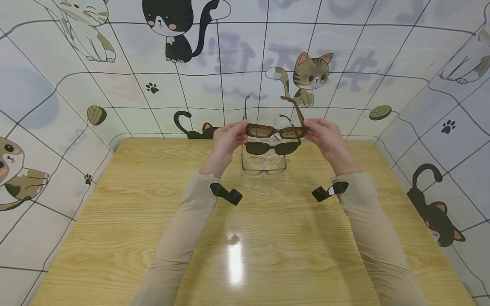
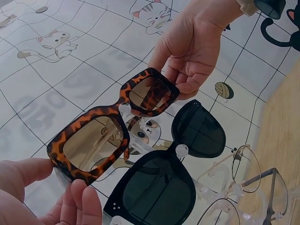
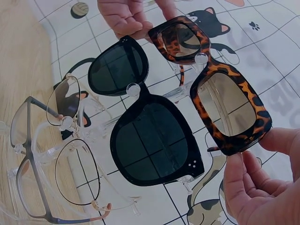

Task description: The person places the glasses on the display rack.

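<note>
Tortoiseshell sunglasses (image 1: 260, 131) with brown lenses sit at the top of a clear display stand (image 1: 262, 191). At one end of the frame, my left hand (image 1: 226, 142) pinches the corner between thumb and fingers. My right hand (image 1: 327, 138) pinches the opposite corner. Both wrist views show a clear peg (image 3: 201, 58) of the stand at their bridge. Just below are black sunglasses (image 2: 157, 187) with dark lenses, touched by neither hand. Lower on the stand hang thin wire-rimmed glasses (image 3: 97, 180) and grey-framed glasses (image 3: 29, 140).
The stand is on a light wooden table (image 1: 153, 204), close to its back edge. Behind and on both sides rises a white backdrop (image 1: 237, 85) with grid lines and cartoon cats. Each wrist wears a black camera strap (image 1: 226, 194).
</note>
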`<state>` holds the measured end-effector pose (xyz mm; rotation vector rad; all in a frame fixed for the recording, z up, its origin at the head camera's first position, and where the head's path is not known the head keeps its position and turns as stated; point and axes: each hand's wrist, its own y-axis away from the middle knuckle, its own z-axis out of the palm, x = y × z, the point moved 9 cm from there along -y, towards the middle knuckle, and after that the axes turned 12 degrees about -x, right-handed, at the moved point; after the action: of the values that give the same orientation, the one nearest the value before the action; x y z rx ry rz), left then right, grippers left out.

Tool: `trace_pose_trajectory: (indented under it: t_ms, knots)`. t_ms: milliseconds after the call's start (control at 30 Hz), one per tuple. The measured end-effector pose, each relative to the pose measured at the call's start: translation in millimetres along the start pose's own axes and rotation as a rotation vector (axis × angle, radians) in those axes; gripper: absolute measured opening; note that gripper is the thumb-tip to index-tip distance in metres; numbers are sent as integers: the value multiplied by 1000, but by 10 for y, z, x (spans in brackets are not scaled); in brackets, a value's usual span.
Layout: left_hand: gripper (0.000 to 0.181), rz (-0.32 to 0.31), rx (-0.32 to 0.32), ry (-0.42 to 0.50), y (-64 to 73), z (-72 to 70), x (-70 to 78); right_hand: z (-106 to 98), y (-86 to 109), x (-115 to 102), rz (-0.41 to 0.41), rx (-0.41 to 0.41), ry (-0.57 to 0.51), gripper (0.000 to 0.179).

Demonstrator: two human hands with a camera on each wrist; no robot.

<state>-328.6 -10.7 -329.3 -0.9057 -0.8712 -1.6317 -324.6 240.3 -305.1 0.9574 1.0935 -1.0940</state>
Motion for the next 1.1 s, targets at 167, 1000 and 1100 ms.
trace_pose_trajectory:
  t_ms: [167, 1000, 1100]
  knots:
    - [17, 4, 1, -11, 1, -4, -1, 2, 8, -5, -4, 3, 1, 8]
    - [21, -6, 8, -35, 50, -161, -32, -101, 100, 77, 4, 49, 58, 24]
    - [15, -16, 7, -40, 85, -277, -91, -137, 168, 124, -4, 40, 53, 27]
